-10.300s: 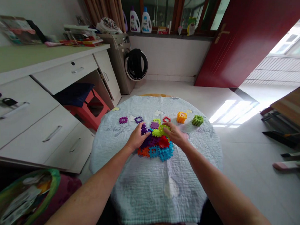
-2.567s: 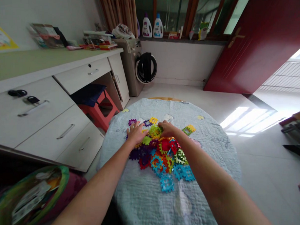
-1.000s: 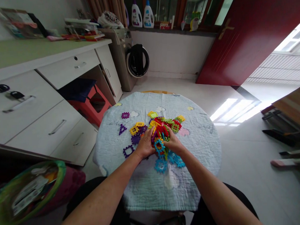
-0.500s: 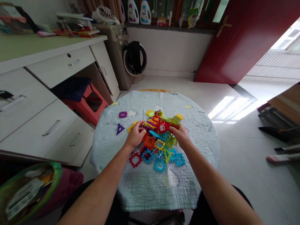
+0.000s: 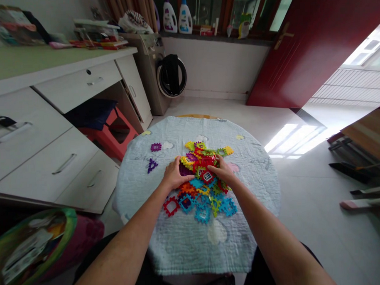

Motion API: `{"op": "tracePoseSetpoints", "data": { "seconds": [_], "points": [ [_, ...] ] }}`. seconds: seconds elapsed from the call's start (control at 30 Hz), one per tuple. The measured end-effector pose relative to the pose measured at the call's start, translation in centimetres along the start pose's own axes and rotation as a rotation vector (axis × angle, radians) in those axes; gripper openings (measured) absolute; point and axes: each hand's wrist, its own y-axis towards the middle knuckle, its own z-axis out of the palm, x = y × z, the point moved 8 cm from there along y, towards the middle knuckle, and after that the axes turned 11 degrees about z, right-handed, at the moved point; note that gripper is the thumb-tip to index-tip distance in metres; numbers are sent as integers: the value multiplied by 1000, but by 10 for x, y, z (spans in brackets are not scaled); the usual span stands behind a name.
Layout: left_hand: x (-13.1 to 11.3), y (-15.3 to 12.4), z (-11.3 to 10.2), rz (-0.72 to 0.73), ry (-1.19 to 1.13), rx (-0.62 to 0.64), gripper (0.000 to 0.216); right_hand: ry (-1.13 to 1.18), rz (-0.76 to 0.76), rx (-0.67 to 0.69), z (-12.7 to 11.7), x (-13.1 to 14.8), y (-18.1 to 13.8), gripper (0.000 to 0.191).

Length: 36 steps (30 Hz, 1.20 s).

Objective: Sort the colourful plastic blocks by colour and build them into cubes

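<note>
Over a heap of interlocking plastic building tiles, my left hand (image 5: 173, 175) curls round a dark purple tile (image 5: 185, 169), thumb in front and fingers behind. Opposite it, my right hand (image 5: 222, 171) grips red tiles (image 5: 207, 162), its thumb lying on the front. A red tile with a white window (image 5: 208, 176) and a green one (image 5: 200, 172) face me between the hands. Whether the purple and red tiles are joined, I cannot tell. Blue tiles (image 5: 203, 213), orange ones (image 5: 187, 188) and a red square frame (image 5: 171, 206) lie in front of the hands.
A pale blue cloth (image 5: 139, 202) covers the round table. Apart from the heap lie a purple square tile (image 5: 156, 147) and a purple triangle tile (image 5: 152, 165). A full waste bin (image 5: 71, 229) stands at left, near white drawers (image 5: 66, 163). A red stool (image 5: 121, 134) is behind.
Both hands have come lower and shifted slightly over the heap. The red tiles between them have turned, so the windowed red tile and a green one now face me.
</note>
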Motion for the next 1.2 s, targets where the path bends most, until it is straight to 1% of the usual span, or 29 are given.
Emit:
{"op": "tracePoseSetpoints", "data": {
  "seconds": [0.07,0.17,0.23,0.33,0.4,0.43,0.5,0.53,0.6,0.7,0.73,0.77,0.8,0.83,0.87,0.9,0.97,1.0,1.07,1.2],
  "points": [
    [-7,1,6,37,-117,-10,109,83,-30,103,17,11,-11,83],
    [-14,1,18,79,-363,6,114,185,-84,186,30,24,-22,88],
    [-19,0,22,123,-513,8,116,237,-127,223,33,30,-26,89],
    [-30,0,21,178,-712,26,114,299,-182,271,33,41,-32,84],
    [-38,-1,16,207,-778,40,111,349,-203,325,32,49,-37,78],
    [-42,-1,11,223,-775,44,109,348,-218,350,30,53,-40,74],
    [-48,-2,2,256,-706,47,106,263,-263,367,22,60,-45,66],
    [-50,-3,-3,272,-652,47,103,185,-288,348,16,61,-47,64],
    [-52,-6,-11,298,-522,27,96,9,-308,249,-3,56,-49,61],
    [-49,-17,-21,314,-302,-34,87,-242,-265,74,-34,34,-57,59],
    [-49,-24,-23,318,-231,-42,86,-315,-242,51,-40,24,-63,60],
    [-48,-32,-22,321,-161,-36,89,-378,-217,55,-42,14,-72,67],
    [-48,-41,-19,320,-98,-15,95,-430,-186,74,-42,3,-81,80],
    [-47,-51,-14,312,-42,22,105,-478,-148,107,-38,-7,-92,98],
    [-45,-61,-8,287,5,70,118,-521,-110,141,-33,-17,-103,114],
    [-43,-71,0,254,43,135,128,-557,-75,170,-26,-24,-113,127],
    [-41,-88,16,188,103,246,140,-608,-29,209,-12,-33,-128,141],
    [-42,-93,22,174,133,284,140,-616,-27,202,-6,-33,-131,144],
    [-46,-96,30,175,185,305,137,-583,-78,173,3,-25,-131,141],
    [-52,-77,31,236,209,218,129,-373,-235,131,10,-1,-115,119]
  ]
}}
